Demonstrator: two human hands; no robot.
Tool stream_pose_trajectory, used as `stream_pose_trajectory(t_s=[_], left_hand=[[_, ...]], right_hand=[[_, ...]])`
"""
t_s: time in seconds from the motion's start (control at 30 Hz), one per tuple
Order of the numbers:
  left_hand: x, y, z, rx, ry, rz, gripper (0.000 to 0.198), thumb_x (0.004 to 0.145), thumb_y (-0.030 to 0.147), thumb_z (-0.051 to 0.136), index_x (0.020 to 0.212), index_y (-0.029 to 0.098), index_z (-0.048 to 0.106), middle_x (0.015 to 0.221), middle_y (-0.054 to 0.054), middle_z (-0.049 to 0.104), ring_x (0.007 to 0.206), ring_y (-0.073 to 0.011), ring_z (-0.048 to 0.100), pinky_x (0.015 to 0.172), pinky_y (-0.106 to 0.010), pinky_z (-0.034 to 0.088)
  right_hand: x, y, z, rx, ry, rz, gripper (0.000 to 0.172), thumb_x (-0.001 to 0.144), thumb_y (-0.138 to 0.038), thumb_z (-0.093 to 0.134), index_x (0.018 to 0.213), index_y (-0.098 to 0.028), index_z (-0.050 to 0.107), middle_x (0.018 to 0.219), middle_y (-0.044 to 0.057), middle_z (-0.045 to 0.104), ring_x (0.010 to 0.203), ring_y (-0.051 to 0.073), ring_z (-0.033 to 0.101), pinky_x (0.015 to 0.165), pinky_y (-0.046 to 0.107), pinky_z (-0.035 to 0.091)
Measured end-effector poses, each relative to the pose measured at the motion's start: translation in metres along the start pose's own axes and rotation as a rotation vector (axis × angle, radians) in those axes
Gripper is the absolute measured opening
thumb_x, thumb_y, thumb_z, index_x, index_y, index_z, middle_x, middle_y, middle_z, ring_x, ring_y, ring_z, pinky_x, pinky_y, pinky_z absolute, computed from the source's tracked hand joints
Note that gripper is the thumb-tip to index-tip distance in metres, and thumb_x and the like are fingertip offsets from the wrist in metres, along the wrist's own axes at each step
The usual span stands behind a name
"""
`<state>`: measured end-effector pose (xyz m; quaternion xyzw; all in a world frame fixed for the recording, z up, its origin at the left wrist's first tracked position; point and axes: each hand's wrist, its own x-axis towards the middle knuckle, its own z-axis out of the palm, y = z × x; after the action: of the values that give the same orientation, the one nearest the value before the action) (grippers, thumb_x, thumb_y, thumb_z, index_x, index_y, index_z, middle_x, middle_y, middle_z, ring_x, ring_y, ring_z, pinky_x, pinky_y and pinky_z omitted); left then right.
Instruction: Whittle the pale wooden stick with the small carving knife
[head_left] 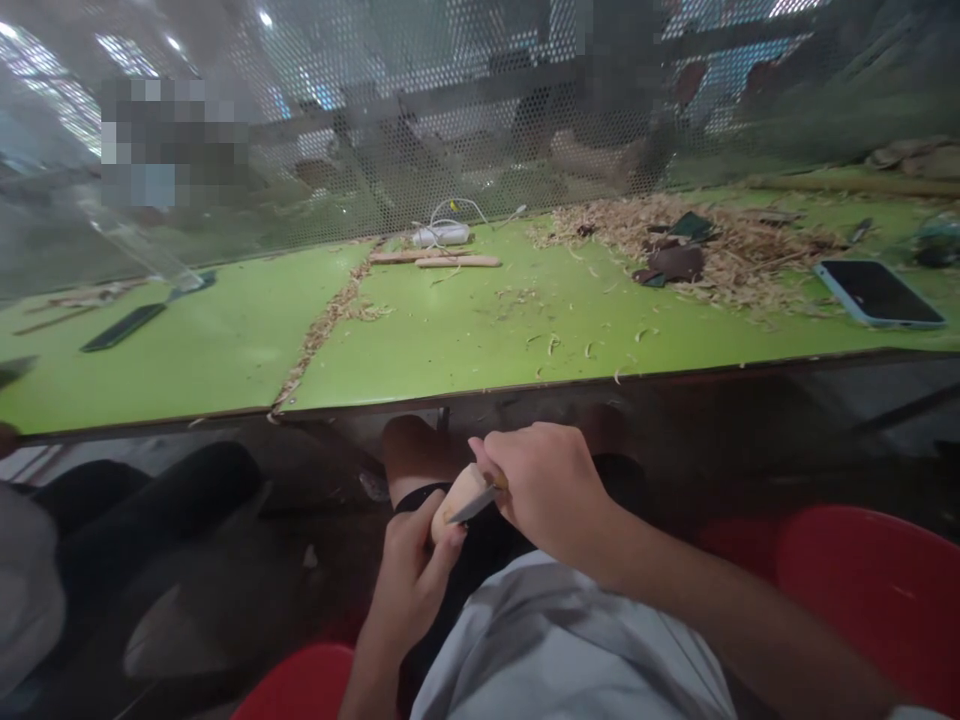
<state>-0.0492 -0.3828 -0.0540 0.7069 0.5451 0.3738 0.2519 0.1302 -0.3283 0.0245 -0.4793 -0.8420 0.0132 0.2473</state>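
Over my lap, my left hand [420, 560] is closed around the lower part of a pale piece of wood [463, 492] with a rounded shape. My right hand [547, 480] grips a carving knife [474, 504], most of its handle hidden in the fingers. The blade lies against the wood and points down to the left, close to my left thumb. Both hands are below the front edge of the green table [420, 350].
Wood shavings [735, 240] are heaped at the back right, near a phone [881, 292]. A white cable [442, 232] and wooden sticks [457, 261] lie mid-table. A perforated metal screen [480, 110] stands behind. Red stools [877, 590] are beside me; another person's legs [150, 520] are at left.
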Motion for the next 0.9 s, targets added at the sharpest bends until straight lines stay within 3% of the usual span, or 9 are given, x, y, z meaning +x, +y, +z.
stream_pose_trajectory(t_s=[0.23,0.47,0.73,0.9], left_hand=[[-0.001,-0.006,0.007,-0.097,-0.048,-0.058,0.038,0.095,0.044,0.042,0.067,0.018,0.045,0.057,0.003,0.040,0.053,-0.0109,0.036,0.053,-0.026,0.023],[0.003,-0.006,0.005,-0.045,-0.016,0.044,0.047,0.095,0.049,0.038,0.060,0.018,0.045,0.052,0.003,0.037,0.048,-0.0105,0.035,0.051,-0.026,0.024],[-0.003,-0.004,0.001,0.033,0.210,-0.024,0.054,0.093,0.058,0.037,0.054,0.020,0.036,0.051,0.000,0.043,0.050,-0.0119,0.040,0.051,-0.027,0.026],[-0.005,-0.008,-0.004,-0.028,0.268,-0.032,0.052,0.094,0.055,0.037,0.057,0.018,0.044,0.049,0.003,0.037,0.046,-0.0103,0.033,0.049,-0.027,0.024]], right_hand=[[-0.001,-0.002,-0.003,-0.023,-0.056,0.019,0.035,0.096,-0.028,0.048,0.063,-0.019,0.054,0.057,-0.001,0.064,0.053,0.013,0.054,0.057,0.031,0.020],[0.006,-0.002,0.008,-0.111,-0.008,0.005,0.042,0.100,-0.025,0.040,0.061,-0.018,0.053,0.052,0.000,0.062,0.050,0.012,0.055,0.056,0.031,0.020],[0.019,-0.013,0.019,-0.165,0.098,-0.092,0.041,0.100,-0.019,0.034,0.064,-0.018,0.054,0.053,0.002,0.064,0.052,0.015,0.059,0.056,0.031,0.024],[0.034,-0.017,0.018,-0.123,0.099,-0.153,0.036,0.099,-0.019,0.036,0.069,-0.018,0.057,0.057,0.003,0.067,0.053,0.015,0.061,0.055,0.029,0.029]])
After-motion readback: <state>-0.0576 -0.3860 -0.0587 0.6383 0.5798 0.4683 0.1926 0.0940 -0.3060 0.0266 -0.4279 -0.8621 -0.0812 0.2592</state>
